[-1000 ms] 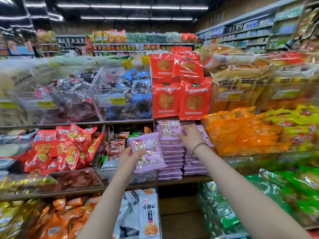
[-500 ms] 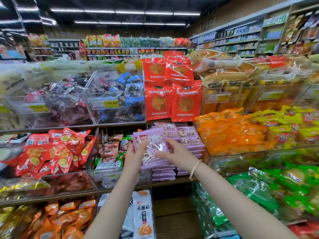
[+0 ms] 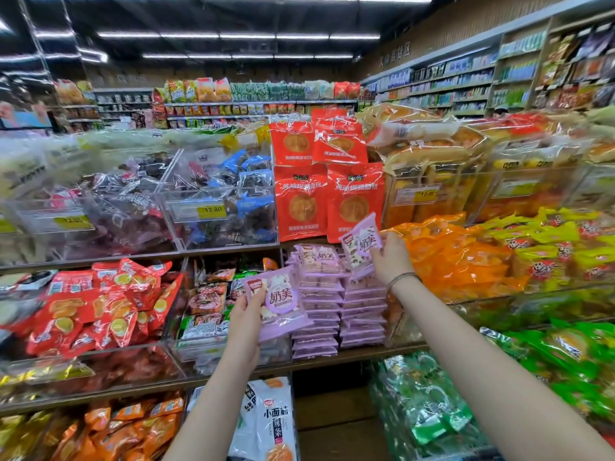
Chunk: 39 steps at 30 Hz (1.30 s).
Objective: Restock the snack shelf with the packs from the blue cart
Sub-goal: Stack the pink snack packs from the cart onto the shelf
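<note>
My left hand (image 3: 248, 312) grips a small bundle of lilac snack packs (image 3: 278, 301) in front of the middle shelf. Higher and to the right, my right hand (image 3: 391, 257) pinches a single lilac pack (image 3: 361, 242), tilted, above the right of two stacks of the same lilac packs (image 3: 336, 301) on the shelf. The left stack carries a pack lying face up. The blue cart is out of view.
Red bread bags (image 3: 327, 197) stand on the shelf above the stacks. Orange packs (image 3: 456, 257) crowd the right side and a clear bin of small packs (image 3: 213, 304) the left. A wooden shelf edge (image 3: 359, 354) runs below; green bags (image 3: 422, 404) sit lower right.
My right hand has taken one lilac pack off the bundle in my left hand and lifted it up and right, over the right stack. My left hand has stayed low with the rest.
</note>
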Available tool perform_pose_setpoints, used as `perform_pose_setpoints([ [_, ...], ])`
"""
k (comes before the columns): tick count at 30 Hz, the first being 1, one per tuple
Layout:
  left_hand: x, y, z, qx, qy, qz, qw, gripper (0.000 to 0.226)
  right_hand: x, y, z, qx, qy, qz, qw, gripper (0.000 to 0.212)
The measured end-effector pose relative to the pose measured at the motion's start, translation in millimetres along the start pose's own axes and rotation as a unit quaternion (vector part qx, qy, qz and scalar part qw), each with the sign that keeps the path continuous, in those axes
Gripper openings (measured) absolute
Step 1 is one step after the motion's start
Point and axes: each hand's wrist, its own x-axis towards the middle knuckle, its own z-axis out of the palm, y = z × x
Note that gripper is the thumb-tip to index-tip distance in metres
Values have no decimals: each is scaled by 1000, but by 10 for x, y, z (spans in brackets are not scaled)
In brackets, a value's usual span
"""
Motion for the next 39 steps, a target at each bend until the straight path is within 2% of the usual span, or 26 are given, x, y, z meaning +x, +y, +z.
perform_pose_setpoints([
  [2, -1, 3, 2, -3, -4, 0, 1000, 49, 18, -20, 62, -121, -28, -16, 992, 38],
  [4, -10, -1, 9, -2, -8, -1, 1000, 46, 4, -32, 116, -225, -22, -45, 973, 38],
  [7, -20, -3, 23, 5, -12, 1, 1000, 48, 30, -11, 144, -354, 8, -60, 933, 39],
  [9, -13, -17, 33, 2, -14, 5, 1000, 53, 57, 25, 143, -410, -10, -49, 911, 39],
  [14, -6, -26, 112, 3, -23, -3, 1000, 60, 84, 115, 135, -445, -30, -77, 892, 45],
  [19, 9, 24, 235, 29, -40, -1, 999, 51, 20, 142, 77, -446, -20, -94, 890, 52],
  [21, -12, 72, 295, 31, -55, -5, 998, 37, -45, 81, 56, -383, -5, -134, 914, 51],
  [23, -10, 114, 356, 24, -66, -7, 997, 31, -161, 10, 62, -246, -11, -206, 947, 47],
  [25, 1, 151, 425, 1, -81, -4, 997, 32, -325, -69, 86, -81, -81, -228, 967, 44],
  [28, -11, 213, 562, 8, -109, 13, 994, 27, -503, -122, 166, 143, -194, -139, 961, 42],
  [31, -6, 248, 703, 107, -112, 82, 985, 28, -458, -88, 153, 276, -188, -39, 942, 35],
  [33, 38, 236, 725, 232, -110, 216, 942, 28, -347, -55, 67, 276, -140, -19, 951, 31],
  [34, 86, 214, 711, 302, -108, 296, 900, 31, -278, -34, 14, 261, -112, -17, 959, 31],
  [36, 216, 175, 684, 436, -89, 417, 793, 47, -114, 9, -86, 199, -65, -18, 978, 32],
  [39, 423, 106, 706, 600, -90, 464, 646, 70, 105, 51, -133, 76, -47, -16, 996, 33],
])
